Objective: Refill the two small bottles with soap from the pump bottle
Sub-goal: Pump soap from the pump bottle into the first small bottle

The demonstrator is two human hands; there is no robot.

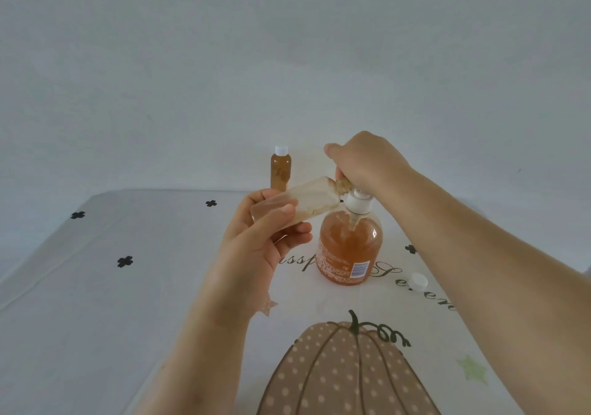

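Open bottle point(315, 198) tilted, mouth at pump spout, pinched between thumb and curled fingers of left hand point(265, 238). Full bottle point(280, 168), capped, upright just behind, near far edge of tablecloth point(128, 302). Pump bottle point(350, 248) upright at centre, amber soap inside. Right hand point(367, 162) on top, fingers curled over pump head. Cap point(419, 282) lies loose further right.

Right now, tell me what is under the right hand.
The pump bottle stands under the right hand, white collar and amber soap showing; most of its pump head is hidden by it.
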